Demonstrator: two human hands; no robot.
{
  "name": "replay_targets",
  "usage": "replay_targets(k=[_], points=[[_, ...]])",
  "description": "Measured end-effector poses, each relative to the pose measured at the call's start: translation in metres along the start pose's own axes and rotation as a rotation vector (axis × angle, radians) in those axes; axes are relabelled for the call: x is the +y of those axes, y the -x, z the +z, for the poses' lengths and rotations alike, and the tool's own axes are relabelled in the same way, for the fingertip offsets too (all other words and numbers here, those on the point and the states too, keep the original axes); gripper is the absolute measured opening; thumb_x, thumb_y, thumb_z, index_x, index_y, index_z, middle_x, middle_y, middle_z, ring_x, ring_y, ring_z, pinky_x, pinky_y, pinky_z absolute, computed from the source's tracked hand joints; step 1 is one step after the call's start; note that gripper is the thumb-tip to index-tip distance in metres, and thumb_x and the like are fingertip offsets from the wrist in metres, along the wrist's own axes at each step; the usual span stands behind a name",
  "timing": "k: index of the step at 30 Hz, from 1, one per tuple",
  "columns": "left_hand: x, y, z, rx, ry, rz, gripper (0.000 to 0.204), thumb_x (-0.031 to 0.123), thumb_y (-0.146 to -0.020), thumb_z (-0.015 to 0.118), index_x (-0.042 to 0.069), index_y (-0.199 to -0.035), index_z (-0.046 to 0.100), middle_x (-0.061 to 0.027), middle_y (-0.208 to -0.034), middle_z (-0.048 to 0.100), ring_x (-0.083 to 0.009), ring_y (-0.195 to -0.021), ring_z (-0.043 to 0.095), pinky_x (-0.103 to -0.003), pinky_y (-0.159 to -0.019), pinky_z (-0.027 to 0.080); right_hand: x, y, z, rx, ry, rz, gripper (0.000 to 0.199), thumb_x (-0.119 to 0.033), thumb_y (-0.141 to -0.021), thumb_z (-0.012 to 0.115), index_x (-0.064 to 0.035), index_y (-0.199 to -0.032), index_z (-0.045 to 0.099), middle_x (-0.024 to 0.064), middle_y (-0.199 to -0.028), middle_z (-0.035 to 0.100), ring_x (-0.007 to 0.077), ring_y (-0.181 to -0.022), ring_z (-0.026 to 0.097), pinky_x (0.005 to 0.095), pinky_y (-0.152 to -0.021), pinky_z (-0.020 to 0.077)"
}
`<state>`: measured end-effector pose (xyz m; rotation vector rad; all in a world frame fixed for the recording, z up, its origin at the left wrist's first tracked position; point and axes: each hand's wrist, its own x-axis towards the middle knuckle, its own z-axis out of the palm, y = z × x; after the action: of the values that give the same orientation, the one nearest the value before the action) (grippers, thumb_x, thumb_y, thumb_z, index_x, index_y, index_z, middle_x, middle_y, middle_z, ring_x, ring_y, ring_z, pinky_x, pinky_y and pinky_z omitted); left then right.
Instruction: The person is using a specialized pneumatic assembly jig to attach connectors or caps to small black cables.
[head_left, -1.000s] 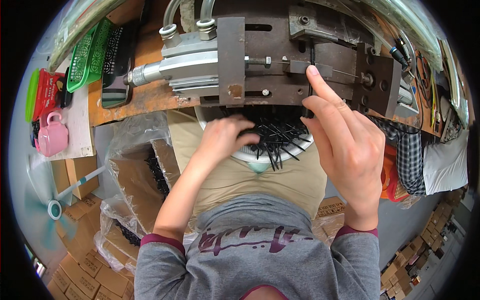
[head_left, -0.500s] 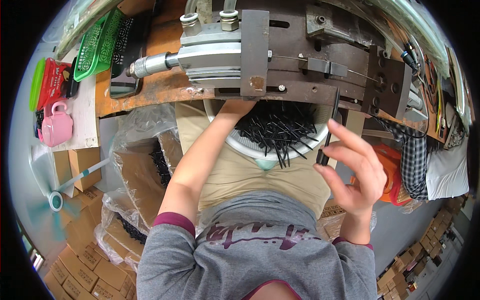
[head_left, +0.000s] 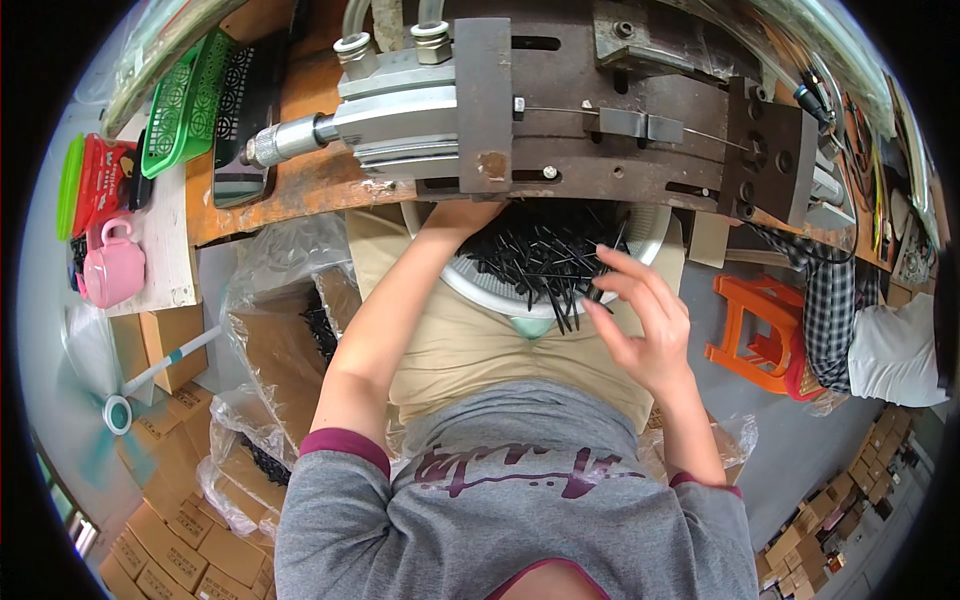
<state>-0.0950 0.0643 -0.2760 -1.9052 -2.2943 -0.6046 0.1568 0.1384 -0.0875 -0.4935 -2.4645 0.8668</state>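
Down in the person's lap, the round white plastic basin (head_left: 500,290) heaped with thin black plastic sticks (head_left: 545,255) sits half under the edge of the rusty steel press machine (head_left: 600,130), leaving open room only on its near side. Left hand (head_left: 462,215) reaches under that edge, its grip hidden, so I cannot tell. Right hand (head_left: 640,320) hovers spread-fingered at the basin's near right rim, pinching one stick whose long axis points up-right toward the machine.
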Motion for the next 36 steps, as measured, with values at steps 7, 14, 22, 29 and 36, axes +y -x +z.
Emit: replay_targets(k=[7,14,22,29,36], points=[[0.059,0.008,-0.115,-0.316,0.753,-0.496,0.019,0.017,-0.082,0.075,0.005,-0.097,0.074,-0.0015,-0.089,0.075,-0.0143,-0.071,0.069,-0.024,-0.062,0.049,0.046,0.008,0.035,-0.05,0.174,0.165,0.025,-0.006,-0.076,0.074,-0.0045,-0.098,0.063,0.0085,-0.114,0.065,0.0302,-0.092,0.066,0.0381,-0.075,0.0541],[0.096,0.025,-0.184,-0.539,1.675,-0.819,0.024,0.01,-0.082,0.077,-0.005,-0.1,0.072,-0.0117,-0.088,0.075,-0.0081,-0.076,0.067,-0.019,-0.065,0.05,-0.001,-0.001,0.024,-0.132,-0.891,0.688,0.021,-0.015,-0.094,0.066,-0.001,-0.11,0.068,0.0033,-0.089,0.068,0.0069,-0.07,0.059,0.0219,-0.06,0.0467],[0.112,0.018,-0.206,-0.735,1.808,-0.895,0.026,0.006,-0.083,0.076,-0.004,-0.107,0.071,-0.0105,-0.093,0.074,-0.0078,-0.075,0.065,-0.021,-0.07,0.051,-0.022,-0.012,0.005,-0.147,-1.204,0.724,0.018,-0.01,-0.095,0.063,0.0037,-0.107,0.067,0.0076,-0.083,0.068,0.0074,-0.058,0.056,0.0211,-0.053,0.0436],[0.134,0.031,-0.223,-0.285,1.249,-0.417,0.058,0.005,-0.064,0.089,0.002,-0.118,0.068,-0.0031,-0.1,0.075,0.0006,-0.048,0.031,-0.015,-0.048,0.029,-0.025,-0.01,-0.002,0.108,-1.122,0.706,0.011,-0.009,-0.094,0.067,0.0014,-0.096,0.066,0.006,-0.077,0.068,0.0067,-0.056,0.06,0.0191,-0.049,0.0446],[0.139,0.031,-0.226,-0.195,1.012,-0.195,0.03,0.005,-0.072,0.083,0.007,-0.101,0.074,-0.0063,-0.098,0.074,-0.0143,-0.072,0.065,-0.026,-0.058,0.05,-0.028,-0.01,-0.005,0.095,-1.142,0.7,0.012,-0.009,-0.095,0.066,0.0019,-0.099,0.066,0.0068,-0.078,0.068,0.0085,-0.056,0.06,0.02,-0.051,0.0446]])
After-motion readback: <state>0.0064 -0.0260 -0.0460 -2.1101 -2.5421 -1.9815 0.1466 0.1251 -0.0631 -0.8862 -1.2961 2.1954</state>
